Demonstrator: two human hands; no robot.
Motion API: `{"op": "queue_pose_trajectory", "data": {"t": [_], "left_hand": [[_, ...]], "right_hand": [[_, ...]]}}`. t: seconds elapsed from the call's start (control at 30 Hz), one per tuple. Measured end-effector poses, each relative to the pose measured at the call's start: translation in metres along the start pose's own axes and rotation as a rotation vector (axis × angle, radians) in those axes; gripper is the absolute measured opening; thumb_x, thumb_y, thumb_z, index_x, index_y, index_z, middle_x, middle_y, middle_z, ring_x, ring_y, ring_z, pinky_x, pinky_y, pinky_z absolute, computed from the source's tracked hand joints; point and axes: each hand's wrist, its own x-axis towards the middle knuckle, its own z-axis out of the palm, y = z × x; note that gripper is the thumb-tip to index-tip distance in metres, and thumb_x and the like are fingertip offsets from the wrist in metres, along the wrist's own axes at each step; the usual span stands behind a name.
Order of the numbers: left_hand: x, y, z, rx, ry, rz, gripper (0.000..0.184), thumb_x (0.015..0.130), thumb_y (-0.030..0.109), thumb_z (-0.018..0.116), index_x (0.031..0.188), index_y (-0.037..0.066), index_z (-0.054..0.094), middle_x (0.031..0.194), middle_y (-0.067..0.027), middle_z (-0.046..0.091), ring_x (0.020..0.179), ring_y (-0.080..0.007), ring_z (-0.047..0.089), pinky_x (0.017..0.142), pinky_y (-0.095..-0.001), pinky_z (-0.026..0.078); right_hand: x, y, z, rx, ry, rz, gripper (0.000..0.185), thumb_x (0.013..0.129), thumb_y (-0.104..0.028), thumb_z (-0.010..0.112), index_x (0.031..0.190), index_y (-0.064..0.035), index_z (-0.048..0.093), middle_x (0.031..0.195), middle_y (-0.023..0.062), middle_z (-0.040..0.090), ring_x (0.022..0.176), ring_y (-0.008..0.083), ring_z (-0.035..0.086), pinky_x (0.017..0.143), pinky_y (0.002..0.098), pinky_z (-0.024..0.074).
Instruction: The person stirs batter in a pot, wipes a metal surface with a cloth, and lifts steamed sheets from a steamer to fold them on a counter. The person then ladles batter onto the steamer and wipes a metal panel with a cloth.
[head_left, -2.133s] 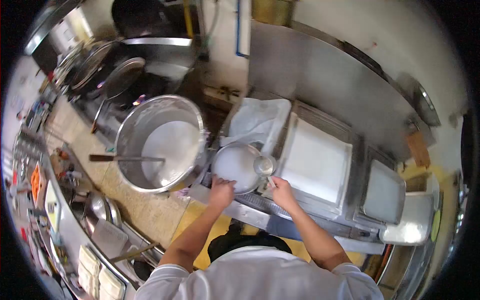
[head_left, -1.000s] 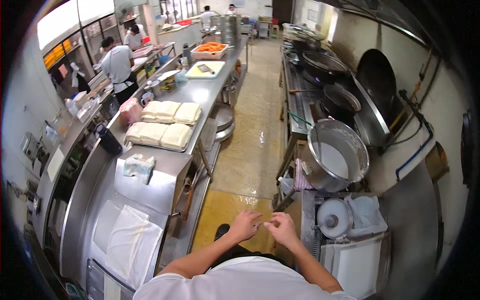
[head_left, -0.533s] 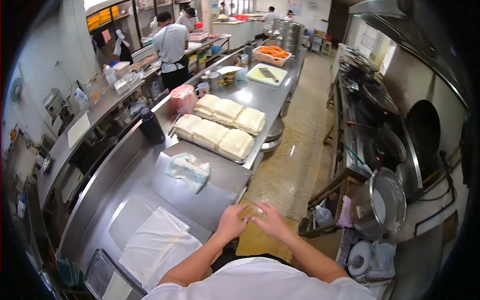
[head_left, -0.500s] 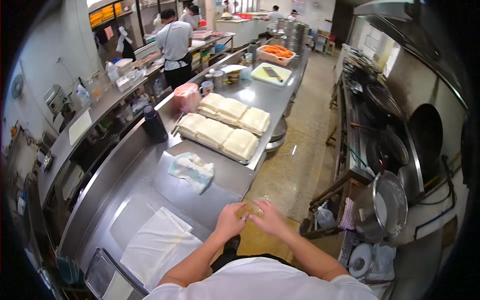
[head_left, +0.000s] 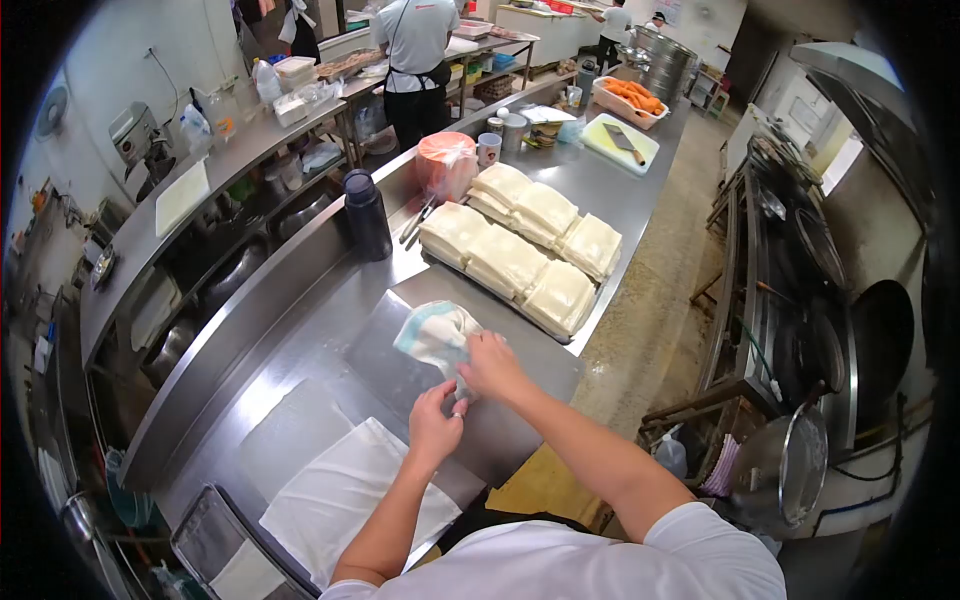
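A white and pale-blue cloth [head_left: 438, 330] lies crumpled on the steel worktop. My right hand [head_left: 490, 366] is closed on its near right edge, with the fingertips partly hidden. Just below, my left hand [head_left: 436, 422] hovers by the cloth's lower end, its fingers bent and the thumb apart, holding nothing that I can see. Under the cloth is a flat grey metal sheet [head_left: 515, 400]. Nearer my body a white sheet of cloth or wrapping [head_left: 350, 490] is spread out. Beyond the cloth, stacks of pale square sheets [head_left: 505, 258] rest on a tray.
A dark bottle [head_left: 367, 215] stands near the raised left edge, with a red tub in plastic [head_left: 446, 165] beyond it. Farther off are a knife [head_left: 626, 145] on a cutting board [head_left: 600, 136] and a basket of carrots [head_left: 630, 98]. Woks [head_left: 805, 250] line the right side. A co-worker [head_left: 415, 60] stands behind.
Both hands have moved from in front of my body to the cloth. My right hand has taken hold of it, and the cloth is more bunched. The view has shifted left.
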Motion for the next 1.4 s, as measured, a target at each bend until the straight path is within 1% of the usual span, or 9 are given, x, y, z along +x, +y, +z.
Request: {"op": "queue_pose_trajectory", "data": {"t": [0.17,0.37,0.43,0.53,0.7,0.87,1.17,1.23,1.4], "left_hand": [[0.002,-0.007,-0.003,-0.049,0.027,-0.052,0.038,0.088,0.011,0.077,0.124,0.002,0.070,0.114,-0.0166,0.075,0.106,-0.0327,0.070,0.095,-0.0419,0.054],[0.004,0.021,-0.008,-0.252,0.033,-0.083,0.035,0.091,0.002,0.074,0.126,-0.002,0.069,0.112,-0.0160,0.076,0.094,-0.0220,0.073,0.087,-0.0341,0.057],[0.001,0.039,-0.007,-0.304,0.004,-0.057,0.034,0.092,0.000,0.072,0.126,-0.003,0.068,0.110,-0.0156,0.076,0.093,-0.0194,0.072,0.084,-0.0326,0.058],[-0.011,0.070,0.000,-0.382,-0.070,0.025,0.035,0.093,-0.001,0.072,0.127,-0.003,0.067,0.108,-0.0150,0.075,0.092,-0.0187,0.072,0.083,-0.0321,0.059],[-0.046,0.128,0.022,-0.361,-0.213,0.318,0.034,0.093,-0.002,0.073,0.126,-0.002,0.067,0.105,-0.0141,0.075,0.090,-0.0192,0.073,0.083,-0.0321,0.059],[-0.111,0.184,0.053,-0.426,-0.430,0.511,0.036,0.091,-0.004,0.073,0.126,0.000,0.067,0.106,-0.0148,0.075,0.090,-0.0203,0.075,0.080,-0.0321,0.060],[-0.280,0.272,0.109,-0.469,-0.933,0.679,0.033,0.092,-0.003,0.073,0.124,0.001,0.069,0.099,-0.0125,0.076,0.086,-0.0179,0.074,0.079,-0.0308,0.059],[-0.318,0.291,0.119,-0.485,-1.018,0.710,0.032,0.092,-0.002,0.073,0.124,0.001,0.069,0.097,-0.0118,0.077,0.084,-0.0172,0.073,0.078,-0.0306,0.058],[-0.410,0.322,0.156,-0.384,-1.435,0.687,0.040,0.094,-0.001,0.073,0.133,-0.002,0.064,0.112,-0.0132,0.074,0.086,-0.0167,0.071,0.077,-0.0308,0.058]], "right_hand": [[0.020,0.009,0.019,0.043,0.003,0.008,0.029,0.086,-0.020,0.072,0.104,0.0015,0.063,0.109,0.0254,0.067,0.105,0.0464,0.066,0.089,0.0550,0.0539],[-0.014,0.011,0.002,0.113,0.004,0.026,0.026,0.085,-0.017,0.070,0.101,0.0010,0.061,0.107,0.0248,0.066,0.102,0.0469,0.065,0.088,0.0538,0.0534],[-0.039,0.008,-0.013,0.162,0.084,-0.023,0.027,0.081,-0.013,0.070,0.102,0.0005,0.061,0.105,0.0239,0.066,0.100,0.0472,0.065,0.087,0.0544,0.0530],[-0.077,0.007,-0.046,0.174,0.116,-0.024,0.031,0.077,-0.012,0.073,0.102,-0.0001,0.060,0.103,0.0224,0.066,0.101,0.0464,0.064,0.086,0.0539,0.0525],[-0.155,0.020,-0.097,0.177,0.243,-0.012,0.037,0.075,-0.014,0.078,0.106,-0.0015,0.061,0.102,0.0206,0.065,0.101,0.0447,0.063,0.085,0.0514,0.0526],[-0.272,0.030,-0.147,0.129,0.441,0.090,0.037,0.074,-0.012,0.077,0.107,-0.0021,0.064,0.100,0.0193,0.064,0.099,0.0430,0.063,0.084,0.0502,0.0525],[-0.548,0.016,-0.192,-0.095,0.707,0.474,0.032,0.069,-0.004,0.063,0.101,-0.0016,0.065,0.102,0.0171,0.065,0.104,0.0407,0.062,0.091,0.0502,0.0509],[-0.613,0.004,-0.195,-0.146,0.757,0.599,0.032,0.069,-0.005,0.065,0.101,-0.0022,0.065,0.102,0.0169,0.065,0.103,0.0406,0.062,0.092,0.0502,0.0506],[-0.759,-0.028,-0.188,-0.246,0.890,0.963,0.030,0.071,-0.009,0.067,0.101,-0.0037,0.068,0.103,0.0169,0.066,0.103,0.0402,0.063,0.092,0.0501,0.0506]]}}
